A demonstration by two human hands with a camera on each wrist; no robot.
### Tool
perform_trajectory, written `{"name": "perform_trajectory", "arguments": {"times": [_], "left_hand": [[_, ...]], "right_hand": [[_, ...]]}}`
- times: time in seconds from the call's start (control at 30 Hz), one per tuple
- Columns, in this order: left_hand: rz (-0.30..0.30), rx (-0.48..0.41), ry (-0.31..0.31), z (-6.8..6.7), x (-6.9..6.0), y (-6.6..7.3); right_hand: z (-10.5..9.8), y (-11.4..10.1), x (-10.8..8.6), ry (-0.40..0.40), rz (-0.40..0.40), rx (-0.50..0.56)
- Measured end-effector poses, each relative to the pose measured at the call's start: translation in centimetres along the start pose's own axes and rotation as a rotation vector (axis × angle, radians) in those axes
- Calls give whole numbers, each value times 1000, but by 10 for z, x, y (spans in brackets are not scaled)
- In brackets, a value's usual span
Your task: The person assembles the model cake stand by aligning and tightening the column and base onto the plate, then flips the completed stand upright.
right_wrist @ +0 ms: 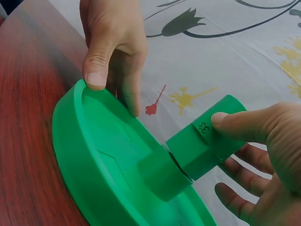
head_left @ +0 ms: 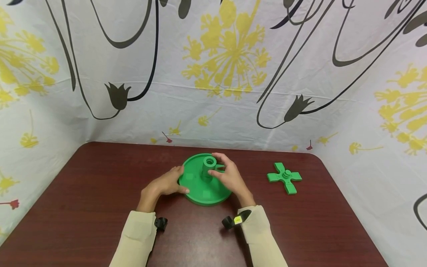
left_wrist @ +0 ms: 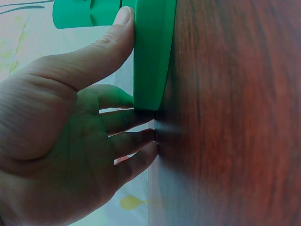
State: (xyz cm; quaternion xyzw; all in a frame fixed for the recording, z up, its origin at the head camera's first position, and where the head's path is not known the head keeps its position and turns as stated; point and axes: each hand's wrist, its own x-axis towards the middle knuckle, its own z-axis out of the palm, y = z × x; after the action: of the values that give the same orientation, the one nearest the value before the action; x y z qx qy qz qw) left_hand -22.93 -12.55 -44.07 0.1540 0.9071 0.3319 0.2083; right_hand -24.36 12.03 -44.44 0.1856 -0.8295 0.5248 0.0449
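A round green tray-like base (head_left: 195, 191) with a raised rim lies on the table. My left hand (head_left: 166, 182) grips its left edge, thumb on the rim and fingers around the outer side, as the left wrist view of the base (left_wrist: 153, 56) also shows. From the base's middle rises a short green post (right_wrist: 162, 174). On top of it stands a green hollow tube (right_wrist: 200, 146) with embossed marks, and a thin gap shows along their joint. My right hand (head_left: 230, 178) pinches this tube near its top, thumb on the near side. Some right fingertips are hidden behind it.
A green four-armed cross piece (head_left: 281, 177) with a central knob lies on the dark red-brown table (head_left: 100, 200), right of the base. A white patterned cloth (head_left: 160, 74) hangs behind the table and along both sides.
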Motion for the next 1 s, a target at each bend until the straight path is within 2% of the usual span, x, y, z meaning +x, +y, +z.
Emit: {"name": "perform_trajectory", "arguments": {"times": [0.3,0.57,0.7,1.0], "left_hand": [[2,-1,0,0,0,-1],[-2,4,-6,-1,0,-1],[-5,-1,-10,-1,1,-1],[-8,1,-11,0,0,-1]], "right_hand": [[4,0,0,20,26,-50],[-3,-3,0,-49,-31,96],[-5,-2,2,-68,-41,98],[0,-3,1,2,17,46]]}}
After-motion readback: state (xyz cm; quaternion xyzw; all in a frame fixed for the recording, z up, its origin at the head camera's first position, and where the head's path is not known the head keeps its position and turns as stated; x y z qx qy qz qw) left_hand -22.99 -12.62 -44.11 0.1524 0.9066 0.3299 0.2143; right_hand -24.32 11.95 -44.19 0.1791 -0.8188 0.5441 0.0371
